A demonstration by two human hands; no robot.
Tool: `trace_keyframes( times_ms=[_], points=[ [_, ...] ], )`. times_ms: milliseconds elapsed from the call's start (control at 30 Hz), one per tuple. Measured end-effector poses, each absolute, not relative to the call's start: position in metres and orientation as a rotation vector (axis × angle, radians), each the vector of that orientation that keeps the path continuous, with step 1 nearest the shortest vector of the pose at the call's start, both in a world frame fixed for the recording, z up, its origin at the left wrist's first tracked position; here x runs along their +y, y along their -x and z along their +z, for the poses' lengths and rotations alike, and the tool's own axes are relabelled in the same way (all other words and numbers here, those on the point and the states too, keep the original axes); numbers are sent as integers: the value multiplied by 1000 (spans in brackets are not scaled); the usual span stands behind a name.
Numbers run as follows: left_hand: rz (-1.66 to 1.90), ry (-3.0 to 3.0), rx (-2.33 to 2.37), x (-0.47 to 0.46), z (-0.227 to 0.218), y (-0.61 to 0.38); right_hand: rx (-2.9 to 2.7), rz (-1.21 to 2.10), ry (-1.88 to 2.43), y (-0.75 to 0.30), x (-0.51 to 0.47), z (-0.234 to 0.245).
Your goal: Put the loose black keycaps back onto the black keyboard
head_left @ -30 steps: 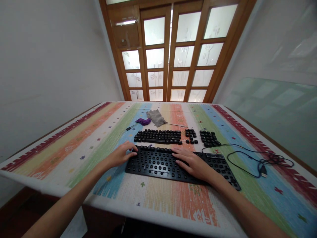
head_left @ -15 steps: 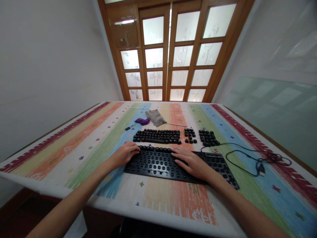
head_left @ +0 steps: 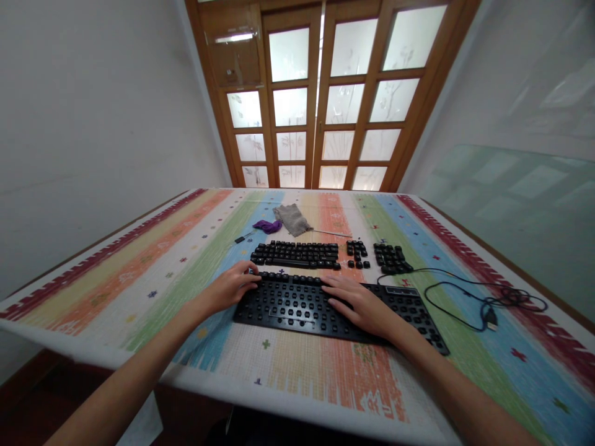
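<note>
We log a grey cloth [head_left: 292, 219] at the far middle of the striped tablecloth [head_left: 116, 272]. Purple scrap [head_left: 268, 226] just beside its left edge; small black tool [head_left: 240, 239] further left. Beyond the table, wooden doors [head_left: 320, 93] with frosted panes.

No lettering is legible: reddish marks on the tablecloth [head_left: 372, 402] and the keycaps [head_left: 295, 254] are too small.

A black keyboard [head_left: 297, 305] with bare key holes lies on a stripy tablecloth [head_left: 139, 272]. The left hand [head_left: 230, 288] touches its far left corner with bent fingers. The right hand [head_left: 362, 305] lies flat on its middle. Loose black keys [head_left: 296, 254] sit in rows just behind it. Its cable [head_left: 465, 300] curls off to the right.
</note>
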State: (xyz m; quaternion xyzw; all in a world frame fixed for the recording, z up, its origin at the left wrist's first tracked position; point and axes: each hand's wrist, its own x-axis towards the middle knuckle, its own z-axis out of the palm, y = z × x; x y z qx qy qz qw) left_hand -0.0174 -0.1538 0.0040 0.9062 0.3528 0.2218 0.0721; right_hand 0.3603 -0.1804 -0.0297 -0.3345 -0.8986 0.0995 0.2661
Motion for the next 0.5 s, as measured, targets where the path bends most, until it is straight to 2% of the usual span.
trace_keyframes(
  times_ms=[500],
  points=[
    [645,-2872,1029,-154,3,14,-2419,272,895,-360,-180,-31]
  ],
)
